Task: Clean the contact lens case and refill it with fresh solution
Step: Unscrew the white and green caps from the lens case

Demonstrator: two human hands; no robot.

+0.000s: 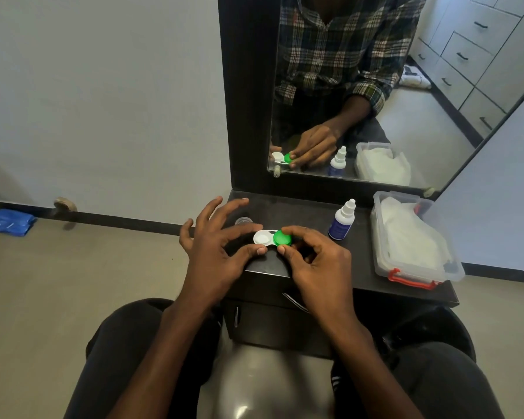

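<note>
A white contact lens case (262, 238) is held just above the dark vanity top (309, 213). Its left well is uncovered and its right well carries a green cap (282, 238). My left hand (215, 249) pinches the left end of the case between thumb and forefinger, the other fingers spread. My right hand (312, 261) pinches the green cap with thumb and forefinger. A small clear cap (243, 220) lies on the top behind my left hand. The white solution bottle (342, 220) with a blue label stands upright to the right, cap on.
A clear plastic box (412, 240) with red latches, holding white tissue, sits at the right end of the vanity. A mirror (375, 86) stands behind. The vanity's front edge is just under my hands. A blue packet (9, 222) lies on the floor at far left.
</note>
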